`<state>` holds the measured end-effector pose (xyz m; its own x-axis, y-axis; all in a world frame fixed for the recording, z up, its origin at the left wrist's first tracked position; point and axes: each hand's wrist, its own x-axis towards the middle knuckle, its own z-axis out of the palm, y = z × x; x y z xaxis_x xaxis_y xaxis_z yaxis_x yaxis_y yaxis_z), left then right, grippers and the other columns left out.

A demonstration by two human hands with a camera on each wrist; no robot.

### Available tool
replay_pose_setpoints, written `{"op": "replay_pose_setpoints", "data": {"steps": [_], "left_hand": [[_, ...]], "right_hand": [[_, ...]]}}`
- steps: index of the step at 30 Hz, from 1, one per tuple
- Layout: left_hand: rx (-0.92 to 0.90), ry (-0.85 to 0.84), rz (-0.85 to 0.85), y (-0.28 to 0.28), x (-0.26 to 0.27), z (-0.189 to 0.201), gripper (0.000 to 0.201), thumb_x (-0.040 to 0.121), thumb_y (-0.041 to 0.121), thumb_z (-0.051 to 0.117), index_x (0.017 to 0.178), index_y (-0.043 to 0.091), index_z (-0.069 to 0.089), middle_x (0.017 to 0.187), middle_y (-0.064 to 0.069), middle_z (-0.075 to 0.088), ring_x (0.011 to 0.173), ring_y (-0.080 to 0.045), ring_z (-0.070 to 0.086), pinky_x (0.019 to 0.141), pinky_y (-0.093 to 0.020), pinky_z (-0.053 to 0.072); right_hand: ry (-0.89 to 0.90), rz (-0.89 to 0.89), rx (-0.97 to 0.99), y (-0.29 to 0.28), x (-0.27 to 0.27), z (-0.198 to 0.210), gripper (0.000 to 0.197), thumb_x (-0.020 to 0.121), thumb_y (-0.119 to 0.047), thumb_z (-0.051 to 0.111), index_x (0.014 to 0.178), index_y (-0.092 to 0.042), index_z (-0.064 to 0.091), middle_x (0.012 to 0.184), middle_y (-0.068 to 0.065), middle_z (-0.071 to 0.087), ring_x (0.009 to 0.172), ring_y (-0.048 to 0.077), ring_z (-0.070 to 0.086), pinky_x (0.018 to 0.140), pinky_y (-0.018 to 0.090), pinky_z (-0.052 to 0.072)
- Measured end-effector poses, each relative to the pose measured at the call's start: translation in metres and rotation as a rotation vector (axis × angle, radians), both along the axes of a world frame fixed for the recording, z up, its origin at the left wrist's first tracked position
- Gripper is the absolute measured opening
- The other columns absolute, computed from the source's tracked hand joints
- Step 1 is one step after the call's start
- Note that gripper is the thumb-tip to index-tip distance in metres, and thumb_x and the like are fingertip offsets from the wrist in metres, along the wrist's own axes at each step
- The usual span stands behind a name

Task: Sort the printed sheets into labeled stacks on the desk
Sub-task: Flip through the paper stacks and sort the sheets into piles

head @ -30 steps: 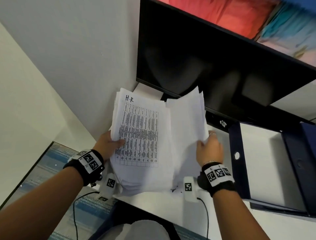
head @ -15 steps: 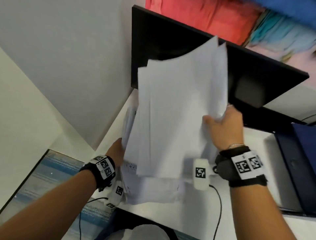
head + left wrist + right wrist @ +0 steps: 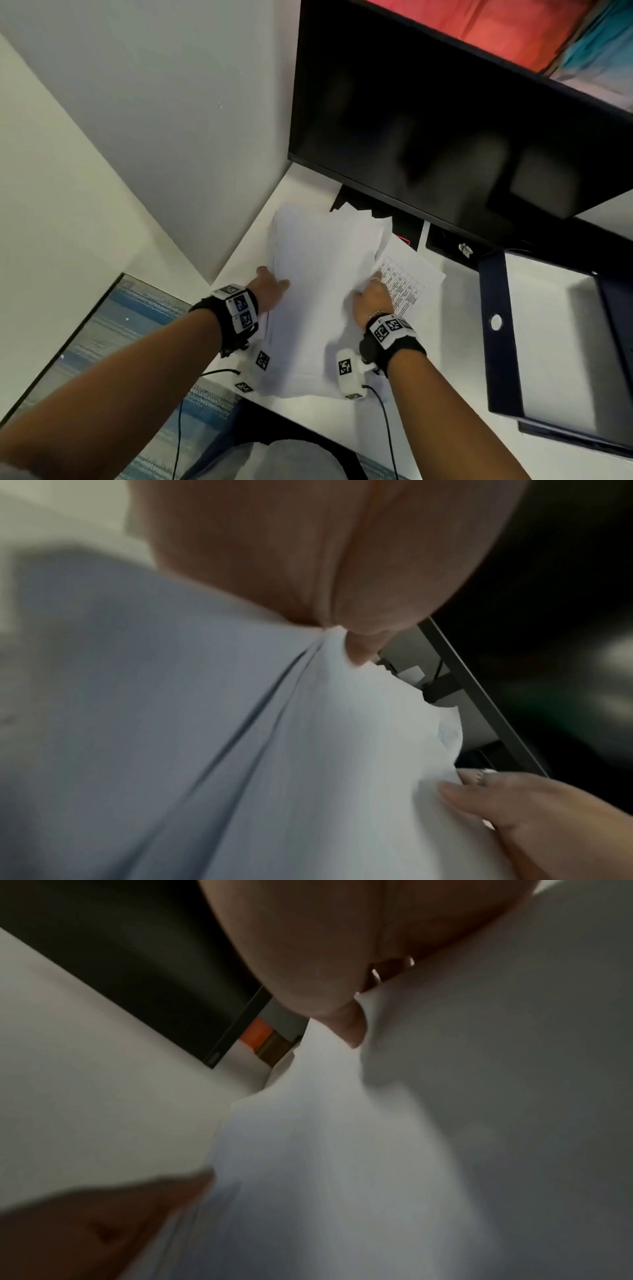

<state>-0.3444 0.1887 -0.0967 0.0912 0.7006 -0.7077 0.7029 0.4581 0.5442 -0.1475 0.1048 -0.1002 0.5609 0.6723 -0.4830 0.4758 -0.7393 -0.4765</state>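
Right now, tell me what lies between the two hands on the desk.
The blank-side-up stack of sheets spans the whole gap: the left hand holds its left edge, the right hand its right edge. The head view shows this best.

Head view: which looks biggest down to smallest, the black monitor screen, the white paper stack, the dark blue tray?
1. Black monitor screen, largest.
2. Dark blue tray and white paper stack look alike; the tray is cut off at the edge, so unranked.

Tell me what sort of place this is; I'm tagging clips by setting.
Most likely an office desk or home workstation: a dark monitor stands on a white desk in a wall corner, beside an open dark-blue file box, and both hands handle a stack of printed sheets.
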Motion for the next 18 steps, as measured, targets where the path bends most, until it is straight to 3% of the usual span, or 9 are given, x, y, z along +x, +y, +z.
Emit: {"op": "replay_pose_setpoints", "data": {"steps": [3, 7, 10, 13, 15, 18], "left_hand": [[0.085, 0.047, -0.029, 0.01, -0.004, 0.001, 0.058, 0.093, 0.034, 0.059, 0.137, 0.002, 0.039, 0.117, -0.011, 0.056, 0.101, -0.03, 0.056, 0.078, -0.031, 0.039], [0.195, 0.032, -0.033, 0.009, -0.005, -0.007, 0.054, 0.084, 0.03, 0.071, 0.128, 0.009, 0.046, 0.127, -0.012, 0.058, 0.111, -0.032, 0.057, 0.089, -0.038, 0.047], [0.252, -0.086, -0.001, 0.004, -0.017, -0.002, 0.059, 0.081, 0.024, 0.074, 0.133, 0.012, 0.048, 0.131, -0.009, 0.059, 0.117, -0.031, 0.057, 0.101, -0.042, 0.046], [0.366, -0.338, 0.046, -0.003, -0.037, 0.021, 0.048, 0.08, 0.012, 0.075, 0.124, 0.018, 0.055, 0.117, -0.002, 0.068, 0.106, -0.024, 0.065, 0.097, -0.044, 0.051], [0.402, -0.518, 0.082, -0.009, -0.046, 0.046, 0.052, 0.081, 0.007, 0.075, 0.128, 0.018, 0.056, 0.117, 0.0, 0.069, 0.105, -0.018, 0.067, 0.094, -0.04, 0.054], [0.449, -0.71, 0.145, -0.014, -0.046, 0.088, 0.045, 0.086, -0.001, 0.068, 0.129, 0.006, 0.055, 0.114, 0.003, 0.069, 0.096, -0.002, 0.07, 0.082, -0.021, 0.057]], "right_hand": [[-0.061, -0.032, 0.046, -0.004, 0.011, -0.002, 0.059, 0.102, -0.016, 0.041, 0.153, -0.002, 0.016, 0.146, 0.022, 0.042, 0.133, 0.035, 0.044, 0.111, 0.038, 0.034], [0.099, -0.033, 0.107, -0.01, 0.016, -0.003, 0.07, 0.099, -0.021, 0.051, 0.156, -0.009, 0.011, 0.154, 0.012, 0.036, 0.138, 0.029, 0.04, 0.113, 0.031, 0.028], [0.167, -0.156, 0.136, -0.013, 0.023, -0.001, 0.091, 0.088, -0.033, 0.068, 0.156, -0.014, 0.011, 0.158, 0.006, 0.03, 0.144, 0.025, 0.034, 0.118, 0.035, 0.027], [0.301, -0.25, 0.276, -0.016, 0.03, 0.014, 0.1, 0.073, -0.032, 0.085, 0.152, -0.018, 0.025, 0.146, 0.004, 0.049, 0.133, 0.027, 0.048, 0.114, 0.038, 0.036], [0.389, -0.28, 0.425, -0.016, 0.03, 0.039, 0.086, 0.065, -0.028, 0.09, 0.138, -0.02, 0.046, 0.122, 0.0, 0.067, 0.111, 0.021, 0.066, 0.102, 0.042, 0.05], [0.441, -0.253, 0.628, -0.013, 0.028, 0.094, 0.043, 0.074, -0.017, 0.084, 0.112, -0.017, 0.066, 0.097, -0.005, 0.075, 0.083, 0.008, 0.074, 0.085, 0.035, 0.06]]}}
